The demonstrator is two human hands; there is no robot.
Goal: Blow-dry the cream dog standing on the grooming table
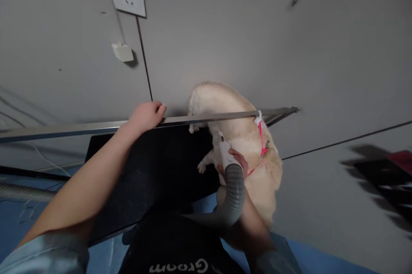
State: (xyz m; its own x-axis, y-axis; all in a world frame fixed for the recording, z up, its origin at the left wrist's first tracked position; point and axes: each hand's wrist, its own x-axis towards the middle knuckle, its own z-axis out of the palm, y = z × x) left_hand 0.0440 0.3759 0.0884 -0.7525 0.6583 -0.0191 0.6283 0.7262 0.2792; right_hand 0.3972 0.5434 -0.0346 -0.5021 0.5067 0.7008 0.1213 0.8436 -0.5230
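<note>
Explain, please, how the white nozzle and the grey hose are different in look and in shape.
The white nozzle looks smooth, while the grey hose is ribbed all along its bend. The nozzle is short and nearly straight; the hose is longer and curves away below it. The right hand grips the nozzle, whereas the hose's bend has no fingers around it. They share a connection: the hose meets the nozzle's lower end.

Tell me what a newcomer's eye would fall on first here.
Likely the pale dog at the right end of the table, with the bar and a pink cord crossing in front of it. Next, the white nozzle in the right hand, by the dog's side, its grey hose curving below.
</note>
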